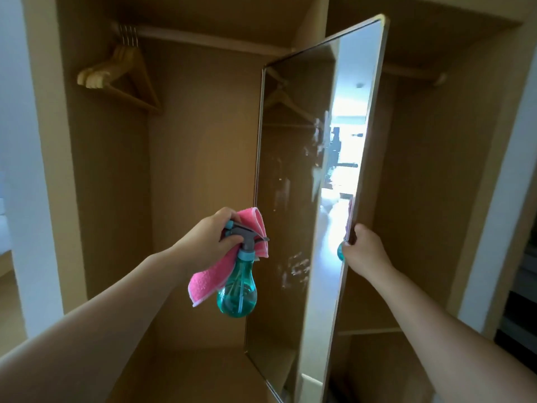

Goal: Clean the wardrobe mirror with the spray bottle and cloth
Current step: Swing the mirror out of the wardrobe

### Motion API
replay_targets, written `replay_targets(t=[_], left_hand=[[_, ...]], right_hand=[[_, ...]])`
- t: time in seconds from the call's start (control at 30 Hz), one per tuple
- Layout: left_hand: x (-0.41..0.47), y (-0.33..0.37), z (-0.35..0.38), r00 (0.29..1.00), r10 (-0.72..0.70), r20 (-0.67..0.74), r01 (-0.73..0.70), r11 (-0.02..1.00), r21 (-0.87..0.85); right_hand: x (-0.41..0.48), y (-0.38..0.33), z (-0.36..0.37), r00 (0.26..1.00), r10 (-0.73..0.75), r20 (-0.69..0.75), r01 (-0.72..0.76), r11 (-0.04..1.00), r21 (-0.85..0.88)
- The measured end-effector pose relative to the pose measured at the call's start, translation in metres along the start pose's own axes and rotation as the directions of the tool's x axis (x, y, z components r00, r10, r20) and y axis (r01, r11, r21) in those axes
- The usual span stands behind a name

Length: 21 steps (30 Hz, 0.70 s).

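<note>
Head view: we're spraying; left hand [207, 241] grips bottle [236, 289] and cloth [212, 274], right hand [363, 251] clenches mirror [293, 184] edge. Droplets at center frame; wiping likely comes next.

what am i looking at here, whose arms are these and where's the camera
There is one picture, taken by a wide-angle camera worn on a person's head, looking forward and down. So the two bare arms reaching in from the bottom are that person's own.

The left hand grips two things at once: a teal spray bottle, its nozzle pointing at the glass, and a pink cloth bunched behind it.

The right hand holds the edge of the mirror, a tall framed panel standing out edge-on from an open wooden wardrobe. White spray marks already fleck the glass.

Nothing lies on a surface here; a few wooden hangers hang on the rail at upper left.
</note>
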<state>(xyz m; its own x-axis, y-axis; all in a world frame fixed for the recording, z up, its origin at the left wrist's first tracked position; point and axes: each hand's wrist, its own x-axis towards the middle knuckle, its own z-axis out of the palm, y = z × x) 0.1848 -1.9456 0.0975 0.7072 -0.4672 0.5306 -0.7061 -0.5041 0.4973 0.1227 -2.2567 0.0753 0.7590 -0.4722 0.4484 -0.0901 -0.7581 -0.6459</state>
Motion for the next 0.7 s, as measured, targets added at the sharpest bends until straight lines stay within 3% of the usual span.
replay_targets(t=[0.23, 0.4, 0.53, 0.63, 0.7], left_hand=[[0.007, 0.019, 0.023, 1.000, -0.016, 0.014, 0.016, 1.000, 0.016], [0.010, 0.023, 0.036, 0.998, -0.052, 0.034, 0.050, 0.997, 0.057], [0.012, 0.025, 0.040, 0.998, -0.061, 0.033, 0.058, 0.994, 0.091], [0.014, 0.026, 0.042, 0.997, -0.069, 0.025, 0.066, 0.992, 0.108], [0.017, 0.026, 0.044, 0.997, -0.071, 0.026, 0.067, 0.990, 0.125]], right_hand=[[0.019, 0.023, 0.000, 1.000, 0.015, -0.015, -0.014, 0.997, 0.072], [0.037, 0.046, 0.003, 0.991, -0.053, -0.121, 0.054, 0.999, 0.008], [0.043, 0.061, 0.006, 0.964, -0.199, -0.177, 0.177, 0.975, -0.134], [0.042, 0.069, 0.011, 0.899, -0.405, -0.164, 0.325, 0.871, -0.370], [0.043, 0.073, 0.015, 0.886, -0.436, -0.158, 0.330, 0.832, -0.447]])
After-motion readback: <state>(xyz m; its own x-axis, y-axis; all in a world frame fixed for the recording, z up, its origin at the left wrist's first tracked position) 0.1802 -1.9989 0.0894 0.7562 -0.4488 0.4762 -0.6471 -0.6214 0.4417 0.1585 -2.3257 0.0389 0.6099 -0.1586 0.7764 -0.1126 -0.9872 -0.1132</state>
